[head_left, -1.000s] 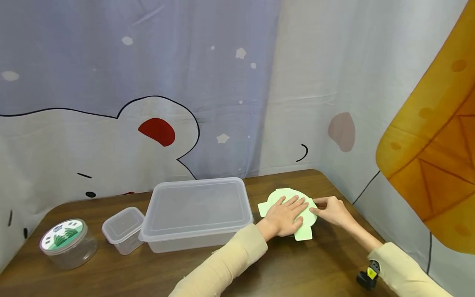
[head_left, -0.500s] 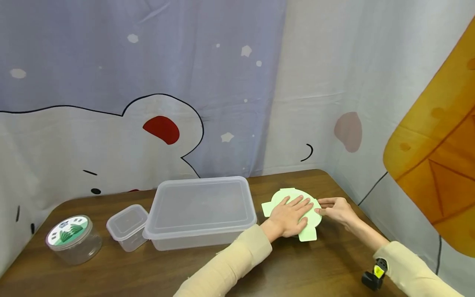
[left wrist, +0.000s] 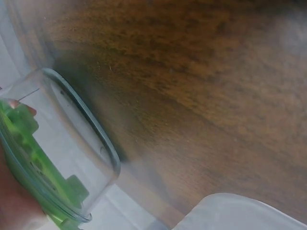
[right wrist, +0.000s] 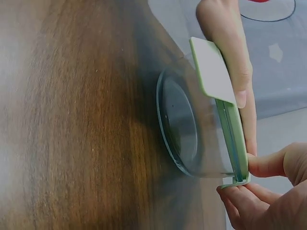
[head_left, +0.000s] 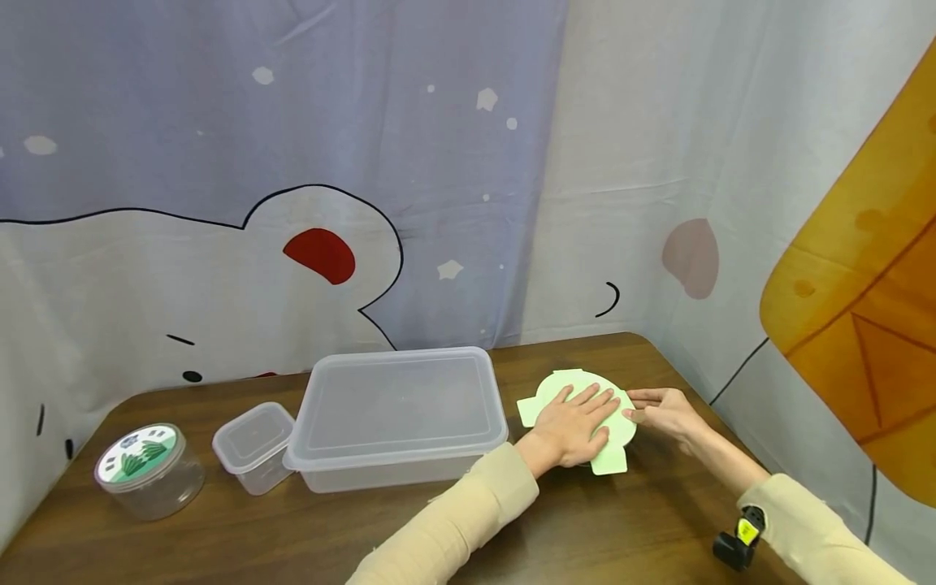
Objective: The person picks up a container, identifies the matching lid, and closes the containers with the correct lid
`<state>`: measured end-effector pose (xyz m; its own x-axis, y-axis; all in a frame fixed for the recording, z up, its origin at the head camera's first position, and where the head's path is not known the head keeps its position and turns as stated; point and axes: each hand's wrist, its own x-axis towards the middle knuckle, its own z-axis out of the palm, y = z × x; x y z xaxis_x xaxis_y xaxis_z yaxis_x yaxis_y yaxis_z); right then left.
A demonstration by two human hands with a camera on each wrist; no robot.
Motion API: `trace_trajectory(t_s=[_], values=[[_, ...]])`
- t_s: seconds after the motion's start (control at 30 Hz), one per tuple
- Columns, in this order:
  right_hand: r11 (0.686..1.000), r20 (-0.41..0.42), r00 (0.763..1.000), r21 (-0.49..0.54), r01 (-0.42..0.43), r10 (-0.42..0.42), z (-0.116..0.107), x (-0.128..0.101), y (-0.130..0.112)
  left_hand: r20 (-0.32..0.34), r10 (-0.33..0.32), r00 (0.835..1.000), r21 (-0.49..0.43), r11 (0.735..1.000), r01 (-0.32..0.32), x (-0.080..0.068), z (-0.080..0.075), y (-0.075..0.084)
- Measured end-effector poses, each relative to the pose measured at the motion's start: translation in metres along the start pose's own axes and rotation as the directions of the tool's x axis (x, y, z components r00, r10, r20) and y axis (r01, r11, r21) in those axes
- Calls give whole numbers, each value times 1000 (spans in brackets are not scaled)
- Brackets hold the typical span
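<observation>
A clear round glass food container (right wrist: 208,139) stands on the table under a pale green snap lid (head_left: 547,396) with several flaps sticking out. My left hand (head_left: 570,429) lies flat on top of the lid, fingers spread. At the lid's right side my right hand (head_left: 667,416) pinches the edge by a flap, its thumb (right wrist: 266,165) above and its fingers (right wrist: 244,203) below. One flap (right wrist: 211,69) stands out from the rim in the right wrist view. The left wrist view shows the glass wall and green lid at its left edge.
Left of the lidded glass stands a large translucent plastic box (head_left: 398,414). Beyond it are a small clear lidded box (head_left: 256,443) and a round jar (head_left: 149,471) with a green-and-white label. A printed curtain (head_left: 468,179) hangs behind the wooden table (head_left: 585,536).
The right hand's fingers have shifted slightly at the lid's right edge, now reaching under the flap. The left hand stays on the lid. The head view has turned a little.
</observation>
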<state>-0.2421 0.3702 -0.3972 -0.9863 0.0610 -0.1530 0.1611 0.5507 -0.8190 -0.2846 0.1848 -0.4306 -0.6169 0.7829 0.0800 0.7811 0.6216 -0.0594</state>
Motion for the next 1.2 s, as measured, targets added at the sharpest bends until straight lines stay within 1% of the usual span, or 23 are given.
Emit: trace_trajectory(t_s=[0.17, 0.33, 0.5, 0.6, 0.73, 0.87, 0.93, 1.03, 1.13, 1.2], values=[[1000, 6, 1000, 2, 5, -5, -2, 2, 0, -1, 0, 1000, 4, 1000, 0, 1, -1, 0], [999, 10, 1000, -44, 21, -21, -5, 5, -3, 1, -14, 1000, 5, 1000, 14, 3, 0, 2], [997, 16, 1000, -74, 9, -8, -6, 7, -5, 12, -22, 1000, -10, 1000, 23, 3, -1, 4], [989, 2, 999, -142, 37, -37, -6, 6, -6, 27, -15, 1000, -23, 1000, 15, 2, -2, 3], [962, -15, 994, -255, 101, -108, -3, 4, -5, 70, -6, 997, -60, 998, 10, 1, -5, 1], [923, -32, 981, -346, 167, -189, -1, 2, -4, 97, 14, 995, -149, 989, 0, 1, -11, -3], [904, -39, 974, -382, 191, -223, -1, 2, -3, 96, 29, 995, -180, 984, -11, 1, -13, -5], [876, -37, 963, -426, 226, -266, -2, 1, -3, 74, 44, 996, -168, 985, -31, 1, -14, -9], [847, -37, 952, -467, 253, -305, -1, 0, -3, 44, 51, 998, -133, 990, -44, 0, -14, -11], [825, -42, 939, -492, 277, -340, -1, -1, -2, 35, 47, 998, -104, 994, -43, 0, -14, -12]])
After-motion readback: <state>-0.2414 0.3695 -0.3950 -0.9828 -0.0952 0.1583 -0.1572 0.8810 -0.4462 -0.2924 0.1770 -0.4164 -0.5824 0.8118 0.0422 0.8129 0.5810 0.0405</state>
